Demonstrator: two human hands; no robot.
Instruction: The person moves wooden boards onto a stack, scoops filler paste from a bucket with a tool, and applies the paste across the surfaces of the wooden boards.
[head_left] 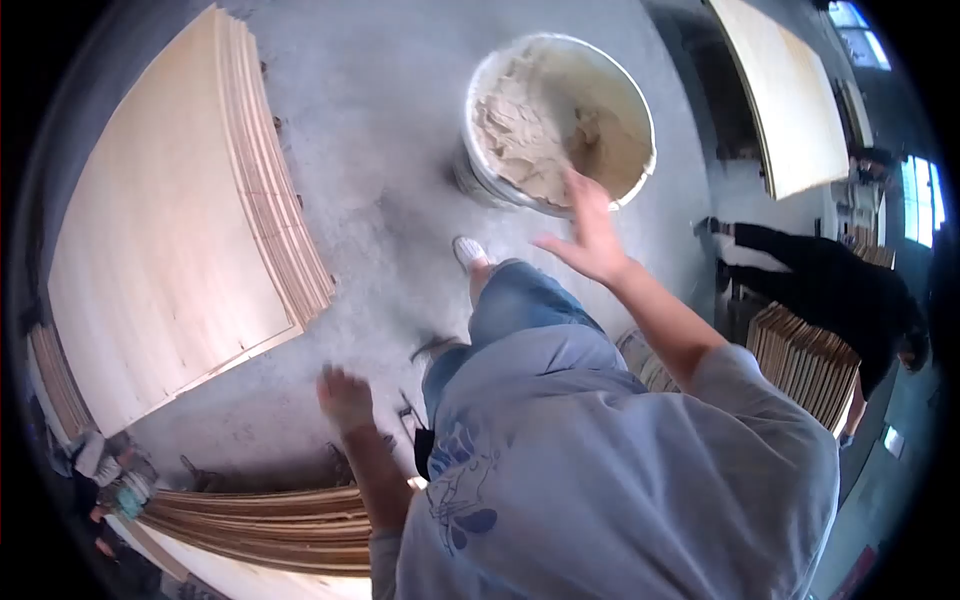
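My right hand (592,235) is held out beside the near rim of a round white bucket (478,165), thumb spread away from the fingers and nothing in it. Its fingertips overlap the rim in view; contact cannot be made out. Thick beige paste (515,135) lies in the bucket, heaped on the left, with a hollow on the right. My left hand (346,400) hangs over the floor at the lower left, near a stack of thin wooden sheets (175,230). It is blurred, and its finger positions are unclear.
More sheets lie at the bottom left (270,525) and upper right (785,95). A person in black (840,280) bends near a stack of panels (800,365) on the right. Another person (105,470) is partly visible at the lower left. Grey concrete floor (350,130) lies between the stacks.
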